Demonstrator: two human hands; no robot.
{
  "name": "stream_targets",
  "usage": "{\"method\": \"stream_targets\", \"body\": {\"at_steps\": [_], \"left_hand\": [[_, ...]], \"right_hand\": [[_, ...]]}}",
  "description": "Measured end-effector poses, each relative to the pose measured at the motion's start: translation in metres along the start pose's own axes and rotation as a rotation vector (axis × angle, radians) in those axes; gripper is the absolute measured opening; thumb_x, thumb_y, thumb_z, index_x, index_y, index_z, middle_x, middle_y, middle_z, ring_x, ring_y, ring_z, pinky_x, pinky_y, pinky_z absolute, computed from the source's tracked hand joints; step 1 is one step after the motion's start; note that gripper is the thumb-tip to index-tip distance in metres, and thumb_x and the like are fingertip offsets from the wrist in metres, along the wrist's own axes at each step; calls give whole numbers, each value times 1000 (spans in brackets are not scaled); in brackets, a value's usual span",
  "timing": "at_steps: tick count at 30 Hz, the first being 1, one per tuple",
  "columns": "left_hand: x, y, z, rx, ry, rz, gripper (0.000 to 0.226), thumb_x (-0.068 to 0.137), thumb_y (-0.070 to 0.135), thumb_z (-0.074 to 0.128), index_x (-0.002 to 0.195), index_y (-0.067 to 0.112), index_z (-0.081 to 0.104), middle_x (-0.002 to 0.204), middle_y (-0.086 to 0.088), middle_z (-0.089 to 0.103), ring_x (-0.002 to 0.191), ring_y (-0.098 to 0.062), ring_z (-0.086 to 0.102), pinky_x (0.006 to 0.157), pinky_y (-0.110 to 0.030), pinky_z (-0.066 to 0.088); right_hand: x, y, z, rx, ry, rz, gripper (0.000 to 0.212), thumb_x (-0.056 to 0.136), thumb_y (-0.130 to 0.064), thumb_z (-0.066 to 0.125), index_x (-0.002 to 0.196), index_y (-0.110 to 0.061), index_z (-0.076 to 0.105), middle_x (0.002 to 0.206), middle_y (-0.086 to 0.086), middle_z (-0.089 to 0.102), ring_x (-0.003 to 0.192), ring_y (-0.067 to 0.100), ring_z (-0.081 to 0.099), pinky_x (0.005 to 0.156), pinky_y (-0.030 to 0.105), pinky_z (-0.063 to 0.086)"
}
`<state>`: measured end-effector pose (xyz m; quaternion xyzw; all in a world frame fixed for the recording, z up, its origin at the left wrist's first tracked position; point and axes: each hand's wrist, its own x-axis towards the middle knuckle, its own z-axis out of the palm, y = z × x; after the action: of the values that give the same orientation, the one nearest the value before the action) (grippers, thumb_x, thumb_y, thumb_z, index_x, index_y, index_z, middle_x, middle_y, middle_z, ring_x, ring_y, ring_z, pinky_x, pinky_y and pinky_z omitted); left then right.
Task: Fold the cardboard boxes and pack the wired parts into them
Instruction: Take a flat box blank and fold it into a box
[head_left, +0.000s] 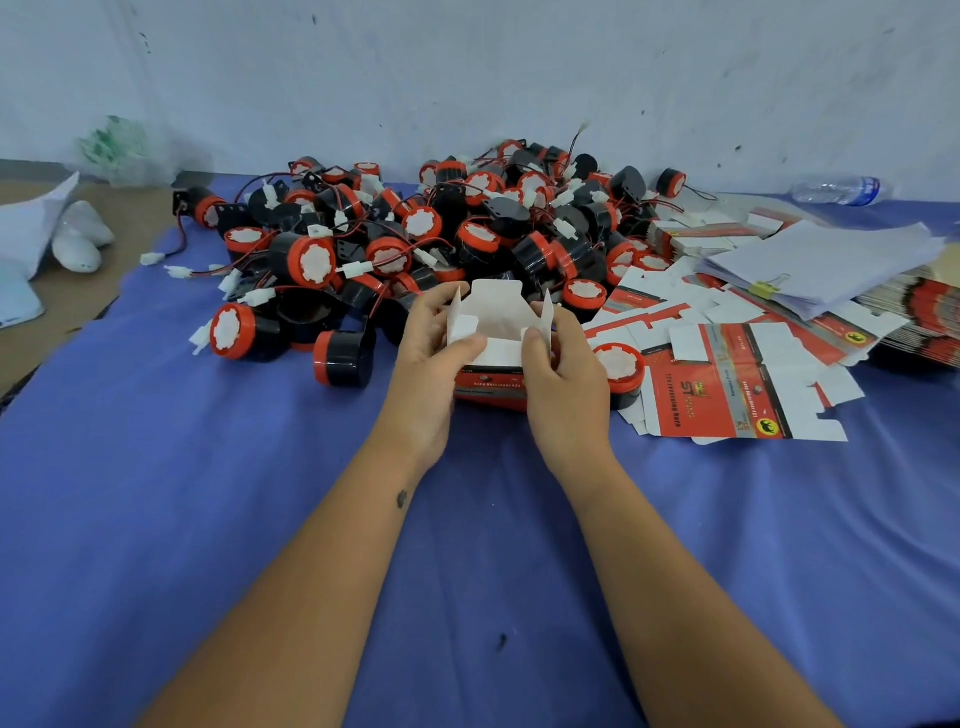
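At frame centre, both hands' fingers pinch the light, creasable cardboard box (488, 353) by its flaps, likely best held at the folds.

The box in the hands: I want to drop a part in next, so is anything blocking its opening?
Nothing visible lies inside the box. Its flaps stand up and the top is open. Both thumbs, left hand and right hand, press the near flap at the rim. The parts pile lies just behind, with no barrier between.
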<state>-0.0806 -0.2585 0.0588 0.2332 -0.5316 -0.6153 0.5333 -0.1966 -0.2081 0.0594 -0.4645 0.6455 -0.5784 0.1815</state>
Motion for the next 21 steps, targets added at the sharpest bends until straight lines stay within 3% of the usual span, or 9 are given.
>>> {"method": "stream_targets", "body": {"at_steps": [4, 8, 10, 12, 15, 18, 21], "left_hand": [[3, 5, -5, -70, 13, -25, 30, 94, 2, 47, 107, 29, 52, 91, 9, 71, 82, -10, 67, 64, -26, 54], [-2, 5, 1, 226, -16, 65, 35, 93, 12, 54, 112, 42, 57, 118, 2, 67, 107, -18, 64, 84, -30, 54], [-4, 7, 5, 159, -53, 68, 27, 97, 27, 51, 120, 37, 61, 126, 4, 65, 118, -16, 61, 93, -29, 52], [-3, 9, 4, 0, -45, 4, 35, 103, 36, 37, 125, 30, 63, 130, 4, 65, 122, -15, 60, 95, -28, 51], [-1, 12, 1, 31, -15, -46, 34, 100, 29, 39, 122, 38, 64, 132, 7, 64, 122, -14, 59, 98, -32, 50], [0, 10, -1, 69, 32, -59, 40, 100, 15, 38, 115, 42, 64, 123, 8, 67, 112, -14, 64, 87, -31, 53], [2, 10, -2, 47, 115, -85, 43, 97, 4, 37, 116, 33, 62, 116, 0, 69, 96, -14, 68, 73, -28, 56]], "right_hand": [[0, -1, 0, 22, -12, 10, 31, 100, -26, 44, 129, -32, 52, 108, -13, 67, 90, -2, 63, 65, 17, 51], [-3, -2, 0, 67, 32, -20, 40, 99, -26, 46, 133, -47, 41, 110, -11, 64, 92, 5, 65, 69, 20, 54], [-5, -3, -1, 94, 62, -69, 44, 99, -26, 44, 134, -52, 37, 110, -13, 64, 93, 4, 65, 65, 15, 51], [-6, -4, -1, 102, 68, -108, 43, 98, -28, 43, 133, -53, 40, 115, -22, 61, 100, -1, 62, 67, 11, 49], [-7, -5, 1, 88, 22, -129, 42, 99, -36, 40, 137, -51, 39, 112, -43, 54, 105, -13, 55, 70, 7, 48], [-8, -5, 0, 94, -38, -165, 41, 103, -39, 40, 142, -48, 40, 110, -58, 44, 111, -25, 45, 81, 1, 41], [-9, -6, 1, 272, -147, -60, 35, 102, -46, 37, 134, -50, 51, 118, -46, 51, 113, -23, 46, 85, 3, 43]]}}
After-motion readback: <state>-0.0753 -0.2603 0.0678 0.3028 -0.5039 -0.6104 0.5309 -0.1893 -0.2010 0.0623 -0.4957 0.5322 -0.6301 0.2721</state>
